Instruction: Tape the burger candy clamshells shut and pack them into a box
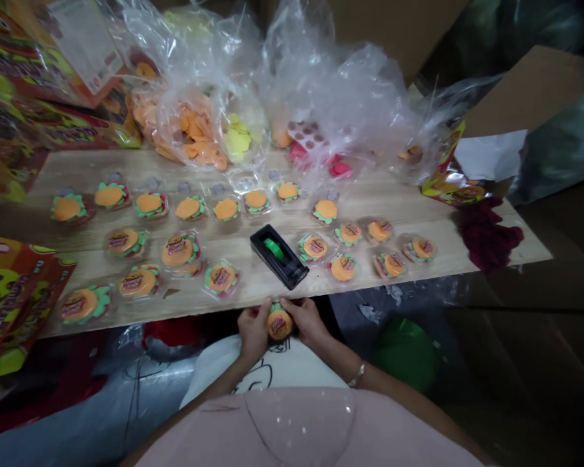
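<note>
Between my two hands, just off the near edge of the table, is a toy burger (279, 324) with an orange top, a printed label and green edging. My left hand (254, 329) grips its left side, and my right hand (309, 319) grips its right side with the thumb near the upper edge. Whether a clear case surrounds this burger is hard to make out. Right above my hands on the table lies a black tape dispenser (278, 256) with a green roll of tape (274, 250). Nearby sits another labelled toy burger (221, 277) in a clear case.
Rows of cased burgers (188, 208) cover much of the wooden table (253, 295). Along the back stand plastic bags of orange pieces (194, 130) and yellow pieces (237, 137). Printed boxes (14, 292) are at left; a dark red cloth (489, 233) lies at right. Below is a green stool (403, 353).
</note>
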`<action>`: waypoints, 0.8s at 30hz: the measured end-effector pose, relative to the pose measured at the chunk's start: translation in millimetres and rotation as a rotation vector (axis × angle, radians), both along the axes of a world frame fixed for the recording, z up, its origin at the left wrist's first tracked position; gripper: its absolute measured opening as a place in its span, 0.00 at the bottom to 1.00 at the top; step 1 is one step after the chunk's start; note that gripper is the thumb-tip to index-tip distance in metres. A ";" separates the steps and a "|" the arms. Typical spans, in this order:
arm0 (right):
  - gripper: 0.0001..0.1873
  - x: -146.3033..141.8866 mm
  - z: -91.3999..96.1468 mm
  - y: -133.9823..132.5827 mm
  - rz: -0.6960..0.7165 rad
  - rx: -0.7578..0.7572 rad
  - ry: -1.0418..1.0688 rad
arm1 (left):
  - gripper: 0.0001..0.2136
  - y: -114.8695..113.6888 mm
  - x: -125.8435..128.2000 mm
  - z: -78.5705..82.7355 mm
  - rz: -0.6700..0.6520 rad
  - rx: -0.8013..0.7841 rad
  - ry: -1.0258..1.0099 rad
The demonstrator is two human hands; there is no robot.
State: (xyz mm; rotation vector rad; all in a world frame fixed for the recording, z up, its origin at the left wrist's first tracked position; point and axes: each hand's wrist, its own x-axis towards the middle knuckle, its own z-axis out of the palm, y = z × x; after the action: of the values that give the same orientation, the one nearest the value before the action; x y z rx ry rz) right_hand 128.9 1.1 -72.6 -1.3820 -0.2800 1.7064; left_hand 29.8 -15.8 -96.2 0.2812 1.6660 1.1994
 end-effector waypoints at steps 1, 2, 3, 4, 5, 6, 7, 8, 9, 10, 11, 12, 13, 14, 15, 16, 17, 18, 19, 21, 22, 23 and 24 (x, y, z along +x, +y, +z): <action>0.20 -0.1 0.2 0.0 0.001 0.001 -0.007 | 0.19 0.4 0.4 -0.9 0.005 0.004 0.006; 0.19 -0.2 0.5 -0.1 -0.001 0.004 -0.016 | 0.19 1.0 0.8 -0.7 0.014 0.002 0.001; 0.19 -0.1 0.9 -0.5 -0.003 0.010 -0.023 | 0.19 1.6 1.1 0.7 0.024 -0.007 -0.016; 0.19 0.1 1.3 -1.0 -0.005 0.020 -0.025 | 0.19 1.9 0.9 3.5 0.033 -0.018 -0.050; 0.19 0.4 1.6 -1.7 -0.007 0.032 -0.022 | 0.19 1.7 0.0 7.6 0.034 -0.028 -0.105; 0.20 0.7 1.7 -2.6 -0.011 0.040 -0.015 | 0.19 0.7 -1.6 12.9 0.028 -0.033 -0.179; 0.20 1.1 1.5 -3.7 -0.017 0.041 -0.005 | 0.19 -1.2 -4.0 19.0 0.011 -0.028 -0.266; 0.20 1.6 1.0 -4.8 -0.028 0.034 0.007 | 0.19 -3.9 -6.9 25.6 -0.021 -0.013 -0.360; 0.20 2.1 0.4 -6.2 -0.043 0.019 0.017 | 0.19 -7.2 -9.9 32.2 -0.067 0.007 -0.451; 0.21 2.4 -0.1 -7.7 -0.062 -0.001 0.023 | 0.19 -10.8 -12.9 38.4 -0.120 0.024 -0.523; 0.21 2.5 -0.3 -9.5 -0.083 -0.013 0.024 | 0.19 -14.2 -15.3 43.8 -0.169 0.039 -0.568; 0.21 2.4 0.1 -11.6 -0.101 -0.014 0.021 | 0.19 -17.0 -17.0 48.2 -0.202 0.053 -0.580; 0.22 2.2 1.5 -14.0 -0.109 -0.001 0.018 | 0.19 -19.0 -18.0 51.6 -0.214 0.069 -0.567; 0.22 2.0 4.0 -16.8 -0.105 0.022 0.012 | 0.19 -20.2 -18.3 54.1 -0.204 0.089 -0.537; 0.22 2.2 7.8 -19.6 -0.084 0.049 0.006 | 0.19 -20.7 -18.3 55.9 -0.187 0.109 -0.498; 0.22 3.3 12.9 -22.1 -0.040 0.077 -0.002 | 0.18 -20.7 -18.3 57.3 -0.182 0.121 -0.462; 0.22 5.6 19.0 -24.0 0.022 0.103 -0.019 | 0.17 -20.3 -18.6 58.7 -0.196 0.121 -0.434; 0.21 9.6 26.1 -24.6 0.093 0.135 -0.057 | 0.16 -19.5 -19.7 60.5 -0.224 0.109 -0.410; 0.20 15.4 33.7 -23.5 0.159 0.189 -0.129 | 0.16 -18.4 -21.7 62.9 -0.263 0.089 -0.387; 0.16 31.3 49.2 -14.5 0.214 0.367 -0.390 | 0.15 -14.4 -28.7 70.1 -0.366 0.063 -0.314; 0.13 40.3 56.2 -6.5 0.206 0.477 -0.557 | 0.15 -11.3 -33.5 74.9 -0.433 0.068 -0.258; 0.10 48.9 62.1 3.4 0.187 0.583 -0.726 | 0.15 -7.4 -38.8 80.4 -0.521 0.084 -0.192; 0.09 56.2 66.8 14.5 0.188 0.664 -0.870 | 0.15 -2.8 -44.1 86.3 -0.630 0.107 -0.123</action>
State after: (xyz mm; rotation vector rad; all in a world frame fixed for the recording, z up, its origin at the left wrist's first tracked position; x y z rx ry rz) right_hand 185.2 15.5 -5.8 -1.5045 -1.3564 0.8889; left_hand -14.3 -18.6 -9.9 0.7235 1.2657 0.8054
